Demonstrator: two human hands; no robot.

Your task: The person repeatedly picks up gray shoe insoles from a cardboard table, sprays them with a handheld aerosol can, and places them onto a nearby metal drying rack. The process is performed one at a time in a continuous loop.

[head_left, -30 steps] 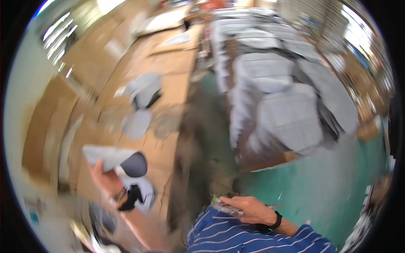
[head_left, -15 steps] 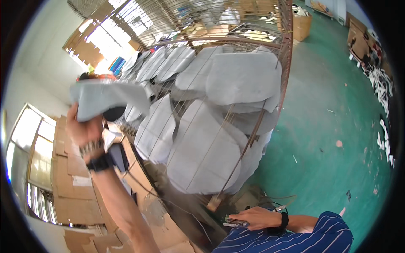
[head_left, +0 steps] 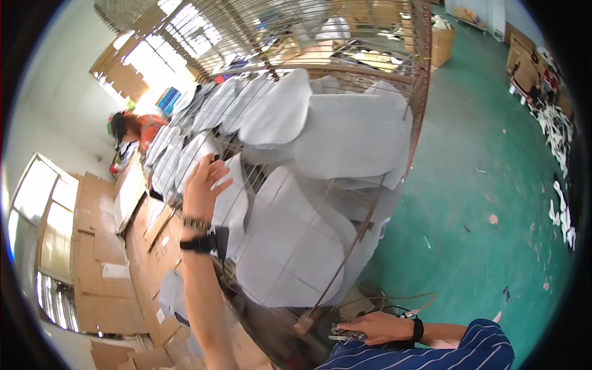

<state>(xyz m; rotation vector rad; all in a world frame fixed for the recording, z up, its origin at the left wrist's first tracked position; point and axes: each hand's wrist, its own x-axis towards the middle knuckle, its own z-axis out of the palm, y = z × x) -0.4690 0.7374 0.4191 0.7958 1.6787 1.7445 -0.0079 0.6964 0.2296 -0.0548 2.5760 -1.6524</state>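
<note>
My left hand (head_left: 206, 182) is raised in front of a wire rack, its fingers spread and holding nothing. Close by hang several pale grey, rounded sheet pieces (head_left: 290, 246), lined up in rows on the thin wires. One grey piece (head_left: 280, 111) with a rounded top leans at the upper middle, beside a broad, straight-topped grey piece (head_left: 354, 132). Low at the right, my right hand (head_left: 379, 327) is closed around a small silver metal tool (head_left: 348, 335). Its exact kind is mostly hidden by the fingers.
The rack's rusty upright (head_left: 422, 80) stands beside the green floor (head_left: 462, 203). A cardboard-covered bench (head_left: 154, 246) runs along the left, where a person in orange (head_left: 148, 129) bends over. A thin hose (head_left: 425, 302) loops near my right hand. White scraps (head_left: 552, 129) lie far right.
My left hand has let go of a curved grey piece and moved right and down. A rounded grey piece now shows at the rack's upper middle. My right hand keeps the tool.
</note>
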